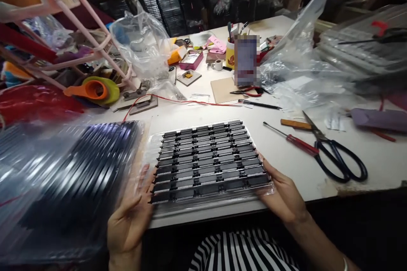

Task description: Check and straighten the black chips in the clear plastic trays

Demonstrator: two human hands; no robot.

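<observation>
Striped black-and-white cloth (241, 252) lies nearest the camera, below the front edge of a white table (197, 112). Just beyond it, a clear plastic tray (155, 140) is held between two bare hands, over the front part of the table; whether its underside touches the tabletop, I cannot tell. Black slotted strips (210, 163) fill the tray in rows that run roughly from side to side. The left hand (129, 220) grips the tray's left side near the front corner, thumb toward the rim and fingers partly seen through the plastic. The right hand (286, 194) is closed on the right side, with some fingers hidden beneath. To the left of the tray, a large pile of dark strips in clear film (76, 178) reaches the table's front edge, blurred in places. On the right, scissors (340, 161) lie with their blades apart, beside a red-handled screwdriver (302, 145) and a brown wooden piece (294, 124). Farther back are a black pen (262, 105), red-handled pliers (248, 92) partly on a tan board (221, 89), and a yellow cup (229, 56) holding tools. A red cord (178, 100) trails across the table behind the tray, and a pink rack (95, 40) stands at the far left.
</observation>
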